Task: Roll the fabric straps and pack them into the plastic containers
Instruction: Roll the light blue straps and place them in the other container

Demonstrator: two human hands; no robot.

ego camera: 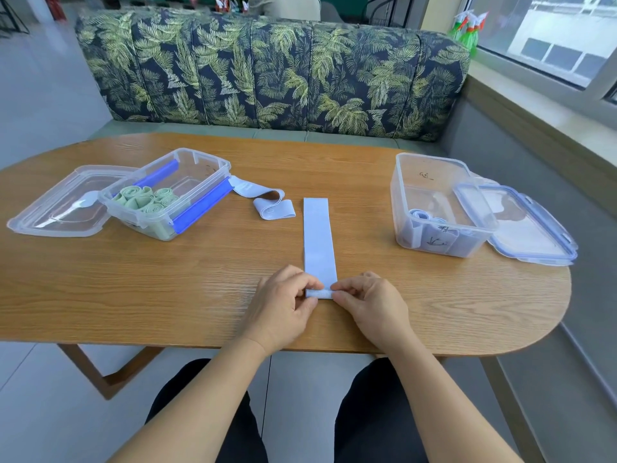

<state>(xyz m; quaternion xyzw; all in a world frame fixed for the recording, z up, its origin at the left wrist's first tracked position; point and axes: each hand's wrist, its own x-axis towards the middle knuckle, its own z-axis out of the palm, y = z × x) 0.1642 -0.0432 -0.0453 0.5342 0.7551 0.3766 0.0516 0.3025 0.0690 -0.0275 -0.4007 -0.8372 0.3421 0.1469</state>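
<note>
A pale blue fabric strap (318, 235) lies flat on the wooden table (167, 289), running away from me. Its near end is folded into a small roll. My left hand (283, 305) pinches the roll's left side and my right hand (370, 305) pinches its right side. A second pale blue strap (267, 203) lies loosely curled farther back. The left plastic container (207, 168) holds several green rolled straps (143, 200). In the right container (434, 162) sit pale blue rolls (430, 228).
A clear lid (60, 205) leans under the left container, and a blue-rimmed lid (531, 225) lies beside the right one. A leaf-patterned sofa (267, 68) stands behind the table. A window sill runs along the right. My legs are below the table's near edge.
</note>
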